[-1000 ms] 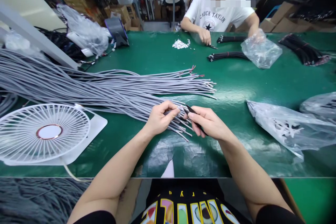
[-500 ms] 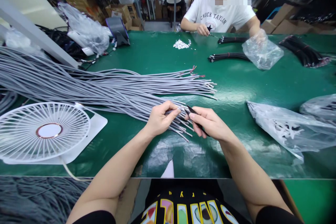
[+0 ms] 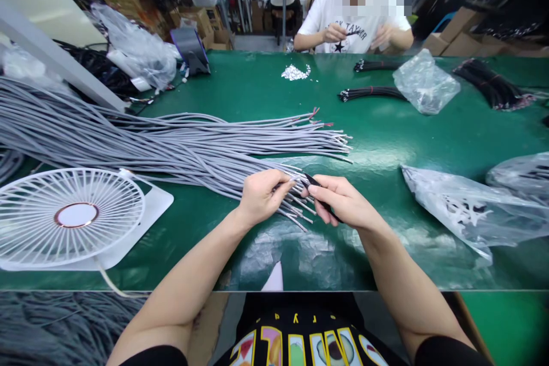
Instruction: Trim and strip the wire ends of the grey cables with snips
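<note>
Many long grey cables (image 3: 180,146) lie in a thick bundle from the left, their pale stripped ends in front of me. My left hand (image 3: 266,197) is closed in a pinch on a cable end near the front of the bundle. Close beside it, my right hand (image 3: 338,200) grips a slim black tool (image 3: 319,191), which looks like tweezers. The tool's tip meets the cable end at my left fingertips; the exact contact is too small to make out. Other loose cable ends (image 3: 300,220) fan out beneath both hands.
A white fan (image 3: 77,214) stands at left on the green table (image 3: 377,251). Clear plastic bags (image 3: 476,206) lie at right. Across the table, a person handles something small near white bits (image 3: 295,72), black cable bundles (image 3: 373,92) and a crumpled plastic bag (image 3: 426,83).
My hands stay almost in place at the cable end. The person opposite has drawn a hand back from the plastic bag and now holds both hands up near the chest.
</note>
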Available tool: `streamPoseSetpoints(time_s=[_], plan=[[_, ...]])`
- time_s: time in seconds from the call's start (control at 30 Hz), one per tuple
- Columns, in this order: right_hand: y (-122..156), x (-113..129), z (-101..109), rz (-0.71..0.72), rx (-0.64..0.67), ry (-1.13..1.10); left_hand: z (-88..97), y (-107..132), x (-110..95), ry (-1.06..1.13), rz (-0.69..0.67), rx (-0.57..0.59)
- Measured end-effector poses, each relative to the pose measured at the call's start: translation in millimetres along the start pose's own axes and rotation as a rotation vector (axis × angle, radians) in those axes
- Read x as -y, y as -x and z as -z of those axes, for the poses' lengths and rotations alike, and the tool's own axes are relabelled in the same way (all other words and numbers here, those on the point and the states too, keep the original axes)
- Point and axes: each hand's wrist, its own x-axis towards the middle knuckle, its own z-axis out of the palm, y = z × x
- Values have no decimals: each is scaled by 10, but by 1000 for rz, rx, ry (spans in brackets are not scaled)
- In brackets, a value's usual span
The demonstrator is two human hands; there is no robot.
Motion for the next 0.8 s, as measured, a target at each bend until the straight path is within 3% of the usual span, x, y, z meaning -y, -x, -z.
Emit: streamPoseSetpoints(time_s=[0.27,0.8], plan=[[2,-5,26,-29,13,-16,4,2,18,-139,-59,-9],[1,0,16,-55,14,-56,-6,8,37,-208,-92,3]])
